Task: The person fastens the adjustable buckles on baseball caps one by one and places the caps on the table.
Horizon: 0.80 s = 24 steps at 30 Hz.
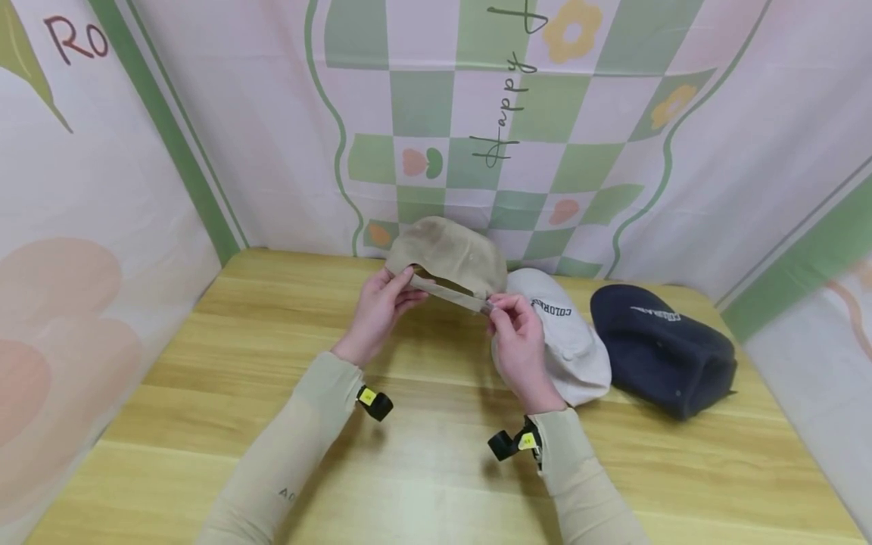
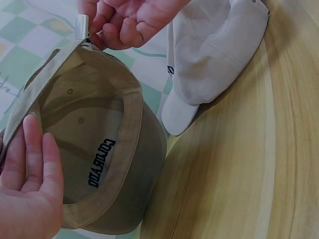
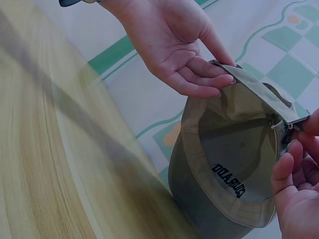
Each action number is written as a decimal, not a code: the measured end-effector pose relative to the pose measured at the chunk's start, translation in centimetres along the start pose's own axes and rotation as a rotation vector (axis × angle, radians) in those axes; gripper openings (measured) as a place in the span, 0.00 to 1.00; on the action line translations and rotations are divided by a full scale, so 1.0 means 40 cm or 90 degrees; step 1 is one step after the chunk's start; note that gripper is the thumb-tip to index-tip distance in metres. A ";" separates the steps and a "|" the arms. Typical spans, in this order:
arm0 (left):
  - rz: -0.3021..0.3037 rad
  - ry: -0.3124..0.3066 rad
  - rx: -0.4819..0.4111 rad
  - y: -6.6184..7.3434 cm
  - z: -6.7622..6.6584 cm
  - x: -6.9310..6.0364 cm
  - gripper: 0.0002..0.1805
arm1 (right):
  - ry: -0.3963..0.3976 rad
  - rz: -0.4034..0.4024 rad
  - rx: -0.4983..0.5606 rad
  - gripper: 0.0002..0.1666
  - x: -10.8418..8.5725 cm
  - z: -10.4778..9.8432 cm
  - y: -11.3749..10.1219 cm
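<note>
A khaki baseball cap [image 1: 453,250] is held up at the far side of the table, its rear opening and adjustable strap [image 1: 450,294] facing me. My left hand [image 1: 376,314] pinches the strap's left end, thumb above and fingers beneath. At the other end, my right hand [image 1: 521,341] pinches the strap by its metal buckle [image 2: 83,26]. The strap stretches between both hands. Inside the cap, dark reversed "COLORADO" stitching [image 3: 229,180] shows in the right wrist view. Beside my right hand lies an off-white cap [image 1: 572,344], partly hidden by that hand.
To the right of the off-white cap rests a navy cap [image 1: 664,352]. The wooden table [image 1: 272,318] ends at a patterned cloth backdrop [image 1: 422,106], close behind the khaki cap. Cloth walls also stand at the left and right.
</note>
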State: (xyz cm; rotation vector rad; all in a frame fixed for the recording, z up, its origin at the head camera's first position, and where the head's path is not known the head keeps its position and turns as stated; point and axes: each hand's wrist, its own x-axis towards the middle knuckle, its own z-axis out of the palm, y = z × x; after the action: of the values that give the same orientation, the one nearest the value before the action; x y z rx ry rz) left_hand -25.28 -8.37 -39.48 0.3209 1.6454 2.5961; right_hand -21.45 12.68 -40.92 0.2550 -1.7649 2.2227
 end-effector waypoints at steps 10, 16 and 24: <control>-0.004 0.004 -0.002 -0.001 0.001 0.000 0.08 | 0.001 -0.002 -0.015 0.06 -0.002 -0.005 0.003; -0.006 0.001 0.007 -0.003 0.001 -0.003 0.10 | 0.005 -0.007 -0.028 0.06 -0.003 -0.006 0.006; -0.005 -0.006 0.012 -0.005 0.000 -0.004 0.10 | 0.004 -0.002 -0.008 0.07 -0.003 -0.007 0.007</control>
State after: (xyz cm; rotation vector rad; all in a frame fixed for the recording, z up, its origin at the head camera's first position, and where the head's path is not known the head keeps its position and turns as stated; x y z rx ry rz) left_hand -25.14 -8.29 -39.69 0.3256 1.6660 2.5709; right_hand -21.43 12.89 -41.26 0.2488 -1.7736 2.2066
